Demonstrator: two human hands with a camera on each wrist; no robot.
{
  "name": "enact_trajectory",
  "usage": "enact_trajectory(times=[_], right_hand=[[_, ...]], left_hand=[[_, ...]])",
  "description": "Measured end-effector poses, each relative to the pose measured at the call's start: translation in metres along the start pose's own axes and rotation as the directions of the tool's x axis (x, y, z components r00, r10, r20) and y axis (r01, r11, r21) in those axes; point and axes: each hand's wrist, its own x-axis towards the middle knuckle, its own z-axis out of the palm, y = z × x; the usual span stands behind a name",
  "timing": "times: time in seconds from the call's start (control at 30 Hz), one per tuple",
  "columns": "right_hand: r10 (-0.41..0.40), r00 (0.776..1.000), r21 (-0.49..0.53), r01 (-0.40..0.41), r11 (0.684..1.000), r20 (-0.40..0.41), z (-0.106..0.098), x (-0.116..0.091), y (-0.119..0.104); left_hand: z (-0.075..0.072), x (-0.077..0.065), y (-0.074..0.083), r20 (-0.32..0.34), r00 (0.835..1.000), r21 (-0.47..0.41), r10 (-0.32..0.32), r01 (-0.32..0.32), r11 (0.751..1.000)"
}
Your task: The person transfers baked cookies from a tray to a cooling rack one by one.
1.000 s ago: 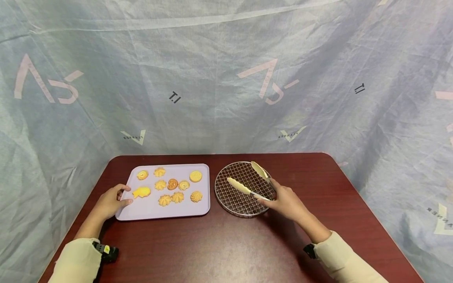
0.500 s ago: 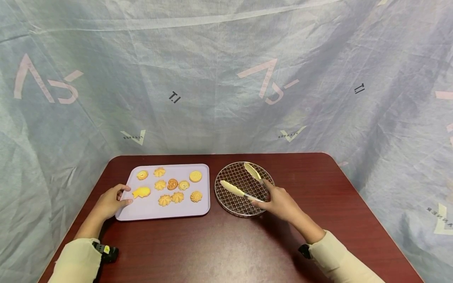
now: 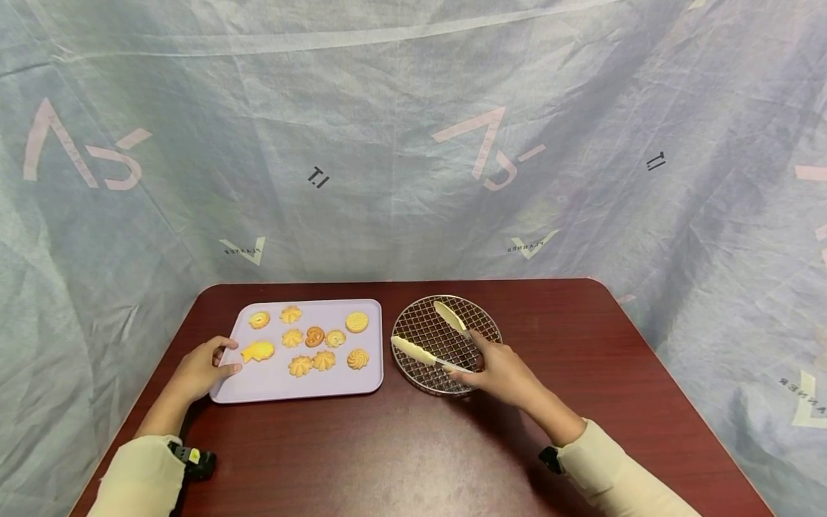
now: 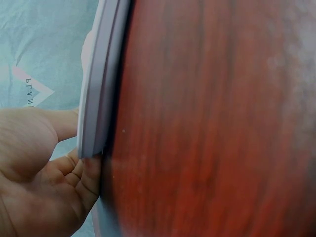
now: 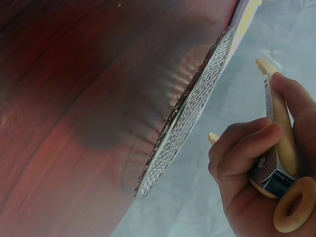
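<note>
My left hand point(image 3: 199, 370) grips the left edge of a pale lilac tray point(image 3: 278, 384), thumb over the rim and other fingers curled beneath it in the left wrist view. Several cookies lie on the tray, among them a fish-shaped one point(image 3: 258, 351), a pretzel-shaped one point(image 3: 314, 336) and a round one point(image 3: 357, 322). In my right hand point(image 3: 507, 373) is a pair of tongs point(image 3: 416, 350) with cream tips, spread apart and pointing left. They hang above a round wire rack point(image 3: 446, 380); the right wrist view shows a gap between tongs point(image 5: 284, 133) and rack point(image 5: 185, 118).
Tray and rack stand side by side on a dark red wooden table point(image 3: 388, 452), with a narrow strip between them. A grey-blue cloth point(image 3: 388, 143) with printed marks hangs behind the table and at both sides.
My right hand has moved left with the tongs, whose tips now reach the rack's left rim. The left hand, tray and cookies have stayed put.
</note>
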Motion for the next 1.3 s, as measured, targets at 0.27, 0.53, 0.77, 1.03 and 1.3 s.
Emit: enact_trajectory(times=[0.27, 0.53, 0.77, 1.03, 1.3], right_hand=[[-0.018, 1.000, -0.001, 0.018, 1.000, 0.018, 0.004, 0.000, -0.005], [-0.044, 0.999, -0.016, 0.045, 0.999, 0.032, 0.008, 0.002, -0.011], [-0.090, 0.996, -0.057, 0.092, 0.994, 0.026, 0.012, 0.003, -0.020], [-0.095, 0.994, -0.073, 0.098, 0.992, 0.044, 0.017, 0.003, -0.025], [-0.127, 0.991, -0.080, 0.131, 0.988, 0.045, 0.020, 0.004, -0.031]], left_hand=[[0.001, 0.000, -0.001, -0.001, 1.000, 0.000, 0.003, -0.003, 1.000], [0.001, 0.001, -0.003, 0.006, 1.000, -0.001, -0.007, 0.007, 1.000], [0.001, 0.002, -0.005, 0.008, 1.000, 0.003, -0.012, 0.012, 1.000], [0.002, 0.002, -0.003, 0.001, 1.000, -0.003, -0.006, 0.006, 1.000], [0.002, 0.003, -0.005, 0.001, 1.000, 0.008, -0.011, 0.011, 1.000]])
